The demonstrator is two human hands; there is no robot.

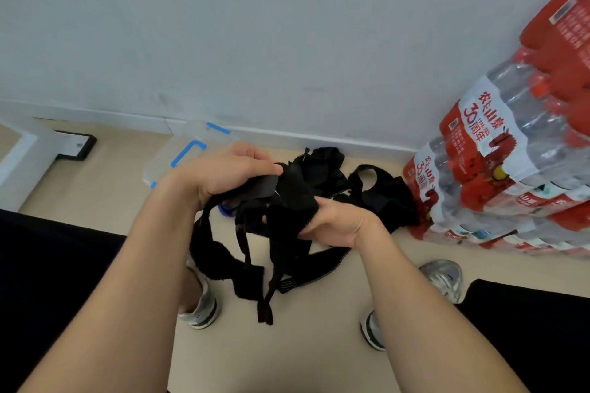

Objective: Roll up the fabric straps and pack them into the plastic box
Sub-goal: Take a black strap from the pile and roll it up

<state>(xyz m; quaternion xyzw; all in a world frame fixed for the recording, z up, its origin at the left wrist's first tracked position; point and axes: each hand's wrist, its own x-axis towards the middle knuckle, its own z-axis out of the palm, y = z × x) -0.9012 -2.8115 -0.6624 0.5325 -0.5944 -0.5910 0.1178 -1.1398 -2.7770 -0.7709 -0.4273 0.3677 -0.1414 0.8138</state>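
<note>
A bundle of black fabric straps [284, 201] is held up between both hands above the floor. My left hand [230, 172] pinches its upper left part, and my right hand [338, 223] grips the bunched right side. Several loose ends hang down, one tab [265, 309] reaching lowest. More black straps [380, 191] lie in a heap on the floor behind, by the wall. The clear plastic box [178, 156] with blue latches stands on the floor behind my left hand, partly hidden by it.
Shrink-wrapped packs of water bottles with red labels [510, 163] are stacked at the right against the wall. A white furniture leg with a black foot [73, 147] stands at the left. My grey shoes [443, 277] rest on the beige floor below the straps.
</note>
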